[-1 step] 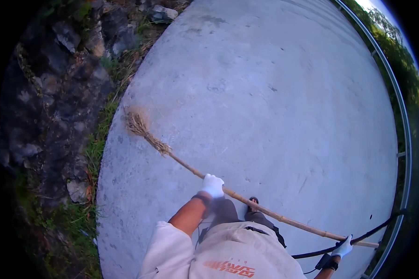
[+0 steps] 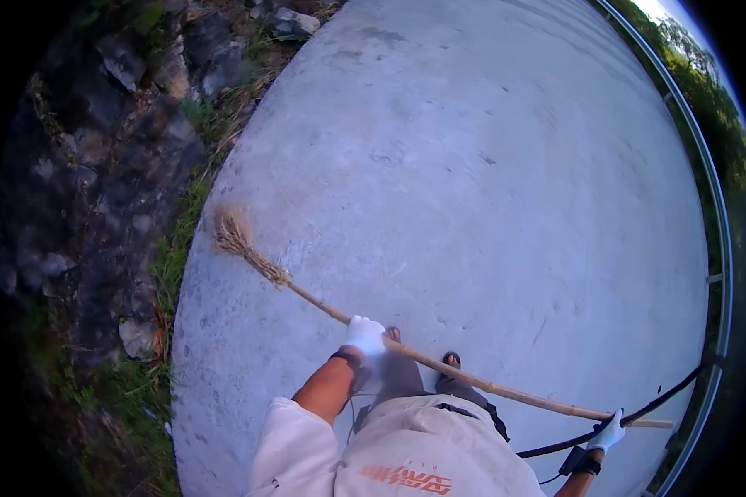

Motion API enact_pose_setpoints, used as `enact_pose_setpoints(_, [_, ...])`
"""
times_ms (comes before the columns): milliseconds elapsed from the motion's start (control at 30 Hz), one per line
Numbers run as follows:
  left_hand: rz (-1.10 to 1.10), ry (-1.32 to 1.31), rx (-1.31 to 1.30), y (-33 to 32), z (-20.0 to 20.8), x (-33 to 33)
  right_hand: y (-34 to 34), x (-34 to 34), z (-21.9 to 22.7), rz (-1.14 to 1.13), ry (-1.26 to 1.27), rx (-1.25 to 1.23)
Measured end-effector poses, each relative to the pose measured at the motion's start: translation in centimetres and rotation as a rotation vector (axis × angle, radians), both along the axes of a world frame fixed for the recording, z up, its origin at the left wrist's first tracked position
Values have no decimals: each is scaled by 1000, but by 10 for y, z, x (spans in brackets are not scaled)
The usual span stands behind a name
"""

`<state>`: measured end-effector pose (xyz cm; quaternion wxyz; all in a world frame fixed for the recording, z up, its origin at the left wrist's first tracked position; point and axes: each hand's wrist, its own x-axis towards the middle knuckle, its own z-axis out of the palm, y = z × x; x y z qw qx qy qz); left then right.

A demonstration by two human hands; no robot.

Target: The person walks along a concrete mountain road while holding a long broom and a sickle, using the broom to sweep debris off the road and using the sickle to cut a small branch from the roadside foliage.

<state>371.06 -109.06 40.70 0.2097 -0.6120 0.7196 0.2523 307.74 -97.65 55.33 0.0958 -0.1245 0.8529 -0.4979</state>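
Sweeping is being carried out: a long broom [image 2: 439, 364] is being gripped, the left hand [image 2: 365, 335] wrapped around mid-shaft, the right hand [image 2: 612, 432] closed at the handle end. Its bristles [image 2: 234, 234] are being pressed to the concrete slab [image 2: 489, 182] beside the grass edge [image 2: 170, 265]. Little debris is being seen; no change from the earlier frame is being observed.

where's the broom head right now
In the head view the broom head lies on the concrete slab at its left edge, beside the grass strip, ahead-left of the gloved left hand on the handle.
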Motion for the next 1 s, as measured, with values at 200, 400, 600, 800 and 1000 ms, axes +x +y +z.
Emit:
enact_pose_setpoints(200, [418, -207, 62, 111, 3, 163, -151, 187, -38, 546, -279, -33])
enact_pose_setpoints(400, [696, -274, -31, 184, 37, 197, -231, 270, -45, 820, -357, 59])
enact_pose_setpoints(600, [834, -228, -32, 209, 34, 151, -271, 265, -62, 850, -358, 2])
enact_pose_setpoints(800, [800, -171, 127, 175, 20, 86, -312, 201, -79, 794, -362, -5])
enact_pose_setpoints(1000, [737, -128, 251, 86, 14, 16, -387, 120, -94, 723, -410, -51])
